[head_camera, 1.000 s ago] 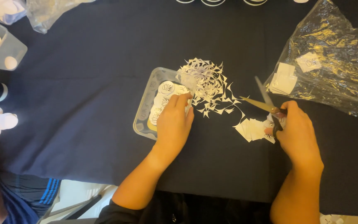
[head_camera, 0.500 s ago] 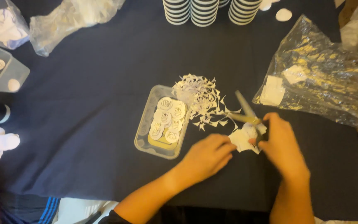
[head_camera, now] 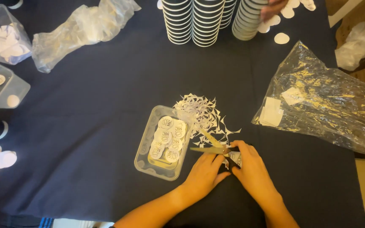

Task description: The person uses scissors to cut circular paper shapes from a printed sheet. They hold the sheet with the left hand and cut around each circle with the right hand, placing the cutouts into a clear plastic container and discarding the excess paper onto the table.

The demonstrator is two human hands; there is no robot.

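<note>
Worktop point(head_camera: 106, 109), covered in dark cloth, fills the view.

Large crumpled clear plastic bag point(head_camera: 330, 105) at right, a few white paper pieces inside. A second crumpled bag point(head_camera: 81, 29) lies at upper left.

Stacks of dark striped cups point(head_camera: 195, 19) stand along the far edge; another person's hand point(head_camera: 273, 7) rests on the right-most stack, white paper discs just beside it.

Two clear boxes point(head_camera: 1, 63) at far left, holding white discs.

Clear shallow tray point(head_camera: 163, 143) at centre, filled with round printed stickers point(head_camera: 167, 139), overlapping.

Heap of white paper trimmings point(head_camera: 205, 114) touching the tray's right end and spilling toward the hands.

Right hand point(head_camera: 252, 171) is closed round the handles of the scissors point(head_camera: 214, 145); blades parted, tips pointing left toward the tray.

Left hand point(head_camera: 203, 173) lies just beside the right, fingers curled, seemingly pinching a small white paper piece point(head_camera: 234, 159) at the blades. Most of the piece is hidden; grip not fully readable.

Risks, as judged:
- Left fingertips sit very close to the parted blades; a closing cut could nick them.
- The piece is small, so it could slip or turn and the cut could run into the print.
- Trimmings lie against the tray; a sweep of the wrist could push scraps in among the stickers.
</note>
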